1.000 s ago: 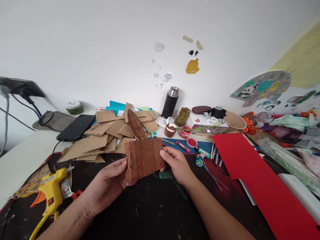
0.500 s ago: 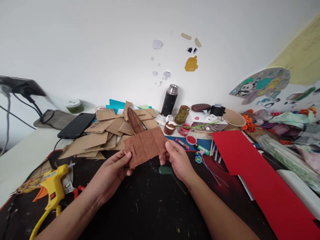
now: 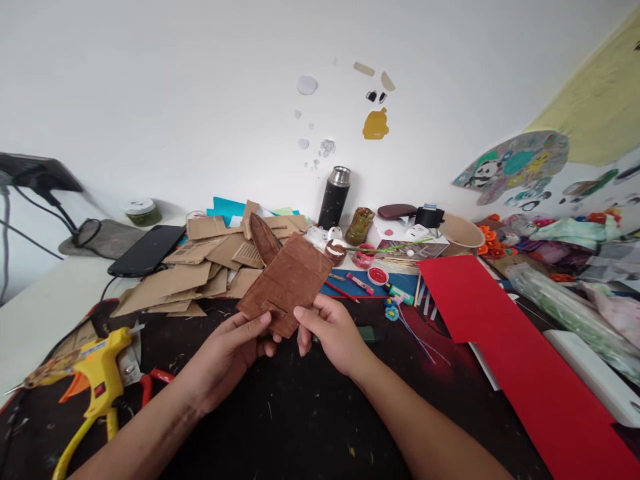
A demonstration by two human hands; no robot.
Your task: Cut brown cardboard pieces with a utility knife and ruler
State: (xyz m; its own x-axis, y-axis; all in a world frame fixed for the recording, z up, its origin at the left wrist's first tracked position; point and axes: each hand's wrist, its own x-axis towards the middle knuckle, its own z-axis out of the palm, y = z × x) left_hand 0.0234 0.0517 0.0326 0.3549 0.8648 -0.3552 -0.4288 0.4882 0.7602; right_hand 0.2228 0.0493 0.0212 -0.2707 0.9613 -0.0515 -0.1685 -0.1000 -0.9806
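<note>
A brown-painted piece of cardboard (image 3: 295,277) with a short slit near its lower edge is held up above the dark mat. My left hand (image 3: 240,340) pinches its lower left edge, thumb on the face beside the slit. On the lower right edge, my right hand (image 3: 333,330) grips it between thumb and fingers. Just behind it, a pointed brown piece (image 3: 265,240) leans on the heap of plain cardboard scraps (image 3: 190,277). A dark green object (image 3: 367,333) lies on the mat, partly hidden by my right hand.
A yellow glue gun (image 3: 100,373) and red-handled pliers or scissors (image 3: 153,383) lie at left. Behind stand a black thermos (image 3: 334,200) and open paint pots (image 3: 364,257). Red card (image 3: 510,353) stretches along the right. A phone (image 3: 147,250) sits at the back left.
The brown cardboard has turned from lying sideways to a steep slant. My right hand has shifted down and left along it, closer to my left hand.
</note>
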